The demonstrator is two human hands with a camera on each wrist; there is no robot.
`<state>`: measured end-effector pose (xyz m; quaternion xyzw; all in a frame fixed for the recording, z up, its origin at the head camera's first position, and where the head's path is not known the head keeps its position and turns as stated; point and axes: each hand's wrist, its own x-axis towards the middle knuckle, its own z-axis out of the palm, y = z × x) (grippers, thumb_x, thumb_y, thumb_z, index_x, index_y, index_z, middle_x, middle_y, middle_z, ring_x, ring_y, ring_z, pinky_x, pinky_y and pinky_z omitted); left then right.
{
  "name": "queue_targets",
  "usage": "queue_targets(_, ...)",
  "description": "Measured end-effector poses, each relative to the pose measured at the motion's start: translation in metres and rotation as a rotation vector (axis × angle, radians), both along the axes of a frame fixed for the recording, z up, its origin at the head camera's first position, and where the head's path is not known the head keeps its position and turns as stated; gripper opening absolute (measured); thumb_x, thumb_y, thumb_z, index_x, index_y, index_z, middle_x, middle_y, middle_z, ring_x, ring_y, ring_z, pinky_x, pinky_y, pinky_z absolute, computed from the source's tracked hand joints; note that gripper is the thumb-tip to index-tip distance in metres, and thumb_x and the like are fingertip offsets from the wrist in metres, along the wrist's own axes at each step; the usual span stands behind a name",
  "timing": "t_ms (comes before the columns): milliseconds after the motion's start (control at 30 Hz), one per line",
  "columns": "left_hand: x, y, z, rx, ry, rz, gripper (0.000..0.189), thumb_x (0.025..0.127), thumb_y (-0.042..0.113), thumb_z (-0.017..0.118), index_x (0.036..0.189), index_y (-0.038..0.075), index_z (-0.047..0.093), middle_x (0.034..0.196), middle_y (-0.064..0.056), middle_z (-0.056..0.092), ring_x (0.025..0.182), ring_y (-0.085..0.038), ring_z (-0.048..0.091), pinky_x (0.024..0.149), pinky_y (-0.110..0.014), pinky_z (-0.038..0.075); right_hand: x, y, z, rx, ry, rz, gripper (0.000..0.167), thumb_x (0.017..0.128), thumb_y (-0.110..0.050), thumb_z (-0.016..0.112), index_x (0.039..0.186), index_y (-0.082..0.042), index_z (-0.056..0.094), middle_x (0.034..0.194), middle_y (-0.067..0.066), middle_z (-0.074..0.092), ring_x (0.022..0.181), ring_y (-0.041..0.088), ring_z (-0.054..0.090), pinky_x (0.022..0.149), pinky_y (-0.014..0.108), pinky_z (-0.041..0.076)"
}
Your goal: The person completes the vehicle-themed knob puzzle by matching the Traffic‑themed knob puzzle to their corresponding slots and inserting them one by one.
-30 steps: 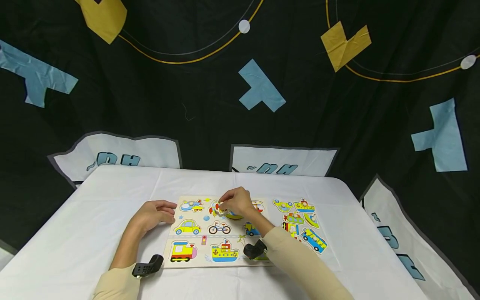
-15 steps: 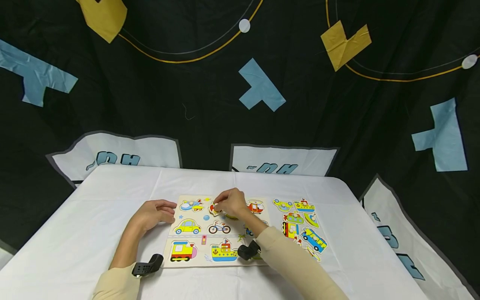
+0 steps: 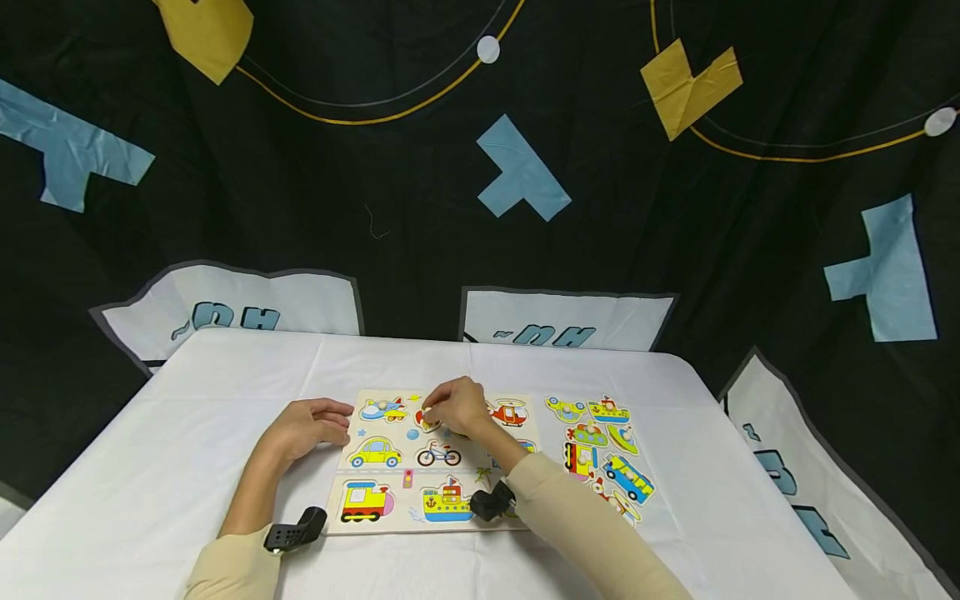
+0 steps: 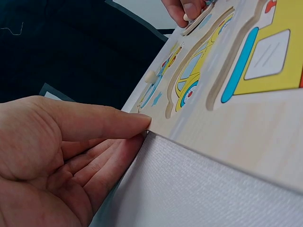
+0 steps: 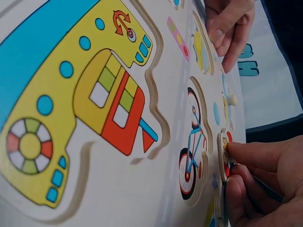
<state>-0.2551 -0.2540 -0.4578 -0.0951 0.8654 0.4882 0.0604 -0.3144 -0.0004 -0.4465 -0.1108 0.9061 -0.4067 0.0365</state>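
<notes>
A wooden vehicle puzzle board lies on the white table, with printed, recessed shapes. My right hand pinches a small red-and-yellow puzzle piece between thumb and fingers at the board's upper middle, above the bicycle recess. Fingers partly cover the piece, so its vehicle kind is unclear. An airplane piece with a pale knob sits at the board's upper left. My left hand rests at the board's left edge, fingers nearly straight, thumb tip touching the edge.
Several loose knobbed pieces lie right of the board, among them a car, a ship, a train and a bus. A black patterned curtain hangs behind the table.
My right hand has moved slightly left with the puzzle piece, and the piece is now lower against the board. More of the helicopter picture shows. The left hand stays in place.
</notes>
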Motion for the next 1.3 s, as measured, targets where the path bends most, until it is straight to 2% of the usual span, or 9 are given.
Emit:
queue_targets(267, 0.0011, -0.0010, 0.0015, 0.000, 0.004, -0.004, 0.054, 0.078, 0.009, 0.081, 0.129, 0.002, 0.066, 0.097, -0.005, 0.073, 0.094, -0.021, 0.062, 0.088, -0.040, 0.046, 0.0007, 0.0018, -0.0016, -0.006, -0.013, -0.010, 0.007, 0.077, -0.013, 0.086, 0.082, -0.013, 0.081, 0.069, -0.006, 0.073, 0.069, 0.007, 0.058, 0.064, 0.022, 0.043)
queue_targets(467, 0.0009, 0.0002, 0.0014, -0.003, 0.006, -0.005, 0.054, 0.078, 0.009, 0.081, 0.129, 0.002, 0.066, 0.098, -0.006, 0.074, 0.094, -0.021, 0.063, 0.089, -0.040, 0.046, 0.0010, 0.0031, -0.0031, -0.039, -0.020, -0.008, 0.007, 0.077, -0.011, 0.086, 0.081, -0.011, 0.080, 0.069, -0.003, 0.074, 0.063, 0.008, 0.059, 0.065, 0.023, 0.043)
queue_targets(733, -0.0012, 0.0003, 0.0007, -0.004, -0.009, 0.005, 0.053, 0.078, 0.009, 0.081, 0.129, 0.003, 0.065, 0.100, -0.007, 0.073, 0.094, -0.021, 0.063, 0.085, -0.036, 0.046, 0.0008, 0.0029, -0.0027, -0.013, -0.027, -0.019, 0.007, 0.077, -0.014, 0.087, 0.081, -0.014, 0.081, 0.069, -0.006, 0.073, 0.070, 0.007, 0.058, 0.064, 0.021, 0.043)
queue_targets(1300, 0.0007, -0.0016, 0.0016, 0.001, 0.008, -0.019, 0.053, 0.080, 0.009, 0.079, 0.130, 0.001, 0.064, 0.101, -0.008, 0.074, 0.098, -0.023, 0.063, 0.092, -0.043, 0.044, -0.0004, 0.0044, -0.0033, -0.019, -0.046, -0.020, 0.009, 0.077, -0.017, 0.087, 0.083, -0.015, 0.081, 0.075, -0.007, 0.074, 0.078, 0.008, 0.058, 0.070, 0.023, 0.043)
